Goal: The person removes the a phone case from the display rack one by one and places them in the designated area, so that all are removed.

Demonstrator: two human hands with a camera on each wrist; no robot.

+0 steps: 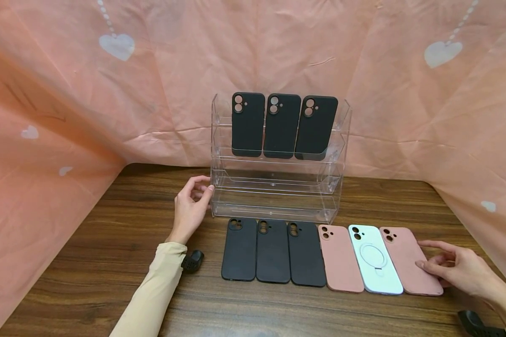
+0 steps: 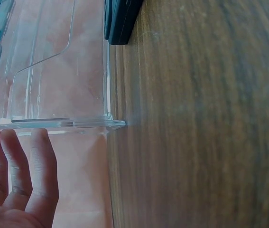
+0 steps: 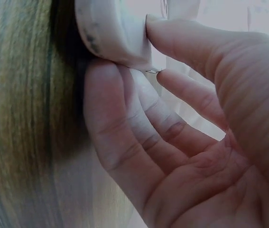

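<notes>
Brown wood-grain table [image 1: 109,220]. Clear tiered rack [image 1: 274,213] standing toward back. In front, row, left to right: three black phone cases [image 1: 273,252], pink case [image 1: 342,262], white case [image 1: 381,278], second pink case [image 1: 406,262].

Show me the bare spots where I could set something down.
Bare table: left of the left hand and its sleeve; before the row of cases; and right of the clear stand, behind the white case. Crowded: the tight row, the thin strip between it and the stand, and its right end, by the right hand.
</notes>
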